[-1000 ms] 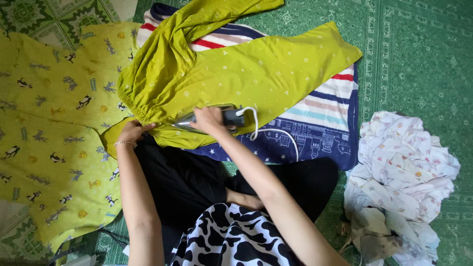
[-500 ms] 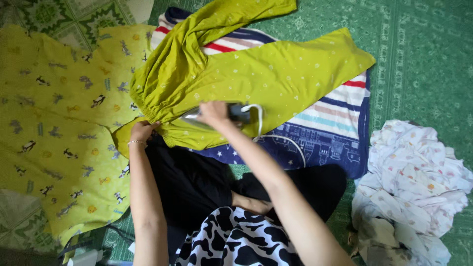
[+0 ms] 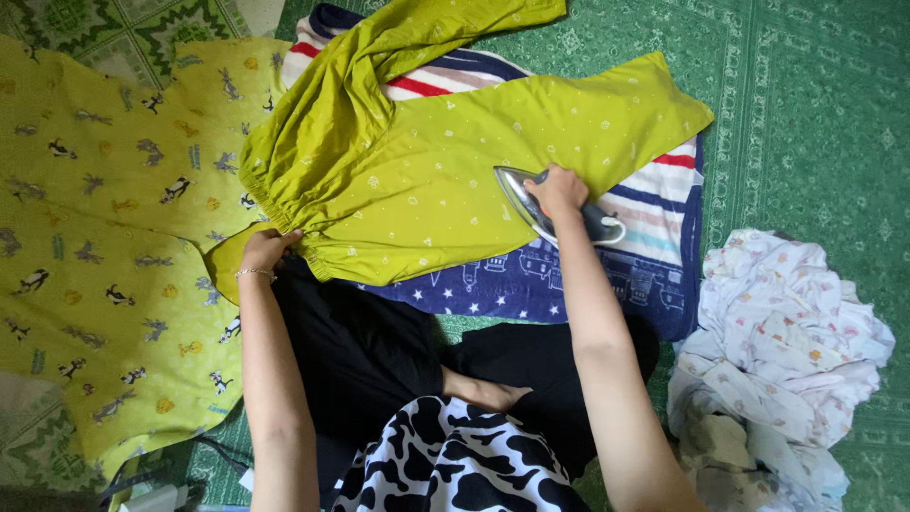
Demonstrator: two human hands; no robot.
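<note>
A lime-green pair of trousers (image 3: 445, 171) with small white prints lies spread over a striped and dark-blue blanket (image 3: 654, 246) on the floor. My right hand (image 3: 557, 190) grips the handle of a clothes iron (image 3: 545, 209), whose metal soleplate rests on the lower edge of one trouser leg. My left hand (image 3: 267, 248) pinches the gathered waistband at the trousers' left end, a thin bracelet on the wrist.
A yellow cloth (image 3: 104, 237) with cartoon prints covers the floor at left. A crumpled heap of white patterned clothes (image 3: 787, 351) lies at right. Green patterned matting (image 3: 815, 114) surrounds everything. My black-clad legs and cow-print top fill the bottom centre.
My right hand slid the iron from near the waistband rightward along the trouser leg, its cord now out of sight. My left hand stayed at the waistband.
</note>
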